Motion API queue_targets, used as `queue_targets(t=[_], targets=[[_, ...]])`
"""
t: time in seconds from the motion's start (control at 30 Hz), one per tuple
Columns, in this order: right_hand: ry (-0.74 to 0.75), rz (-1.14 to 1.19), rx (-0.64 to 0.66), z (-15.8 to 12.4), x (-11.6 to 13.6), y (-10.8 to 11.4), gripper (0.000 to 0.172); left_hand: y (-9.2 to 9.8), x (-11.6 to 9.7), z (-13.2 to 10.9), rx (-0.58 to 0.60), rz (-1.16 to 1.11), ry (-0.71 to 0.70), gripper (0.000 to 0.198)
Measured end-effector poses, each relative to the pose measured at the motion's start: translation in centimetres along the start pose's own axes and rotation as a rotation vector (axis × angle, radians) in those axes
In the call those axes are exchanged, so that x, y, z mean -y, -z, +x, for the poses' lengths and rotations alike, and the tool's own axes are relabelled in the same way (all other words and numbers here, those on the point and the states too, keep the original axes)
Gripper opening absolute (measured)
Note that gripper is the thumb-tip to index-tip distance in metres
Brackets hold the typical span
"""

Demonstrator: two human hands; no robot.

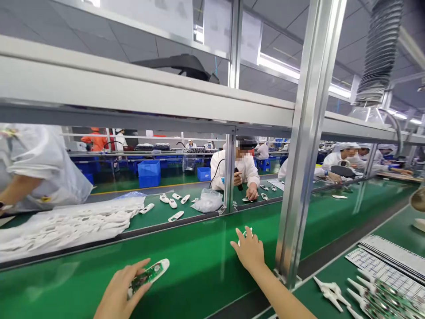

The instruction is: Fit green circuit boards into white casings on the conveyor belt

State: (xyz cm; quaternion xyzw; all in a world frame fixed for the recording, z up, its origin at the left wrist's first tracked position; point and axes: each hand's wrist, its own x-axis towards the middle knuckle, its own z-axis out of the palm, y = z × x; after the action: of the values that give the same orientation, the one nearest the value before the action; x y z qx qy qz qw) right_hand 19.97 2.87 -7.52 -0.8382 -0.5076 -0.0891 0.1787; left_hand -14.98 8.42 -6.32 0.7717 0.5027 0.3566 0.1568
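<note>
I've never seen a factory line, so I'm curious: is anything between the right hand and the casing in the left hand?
Nothing visible: only bare green belt lies between the right hand and the casing in the left hand. A metal post stands beyond the right hand, on the side away from the casing.

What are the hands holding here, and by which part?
The left hand grips a white plastic casing holding a green circuit board by its lower edge. The right hand covers a small white piece; any grip cannot be told.
</note>
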Motion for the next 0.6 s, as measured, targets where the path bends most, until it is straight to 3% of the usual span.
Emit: queue_targets(t=[0.13,0.2,0.3,0.43,0.53,0.6], targets=[[-0.007,-0.011,-0.043,1.2,0.7,-2.0,0.028,-0.2,2.6,3.0,0.017,0.136,0.013,0.049],[0.007,0.014,-0.042,1.3,0.2,-2.2,0.02,-0.3,3.3,3.1,0.054,0.191,0.011,0.045],[0.033,0.115,0.0,1.2,-0.8,-1.5,0.023,0.0,2.5,1.9,0.044,0.228,0.021,0.048],[0.17,0.39,0.112,-1.9,0.1,1.4,0.027,0.4,-1.9,-2.5,0.038,0.242,-0.05,0.046],[0.44,0.615,0.243,-7.6,2.1,3.9,0.045,-0.4,-6.0,-7.8,0.071,0.184,-0.255,0.047],[0.716,0.818,0.329,-11.9,3.3,4.7,0.056,-1.3,-8.0,-11.3,0.086,0.127,-0.292,0.056]])
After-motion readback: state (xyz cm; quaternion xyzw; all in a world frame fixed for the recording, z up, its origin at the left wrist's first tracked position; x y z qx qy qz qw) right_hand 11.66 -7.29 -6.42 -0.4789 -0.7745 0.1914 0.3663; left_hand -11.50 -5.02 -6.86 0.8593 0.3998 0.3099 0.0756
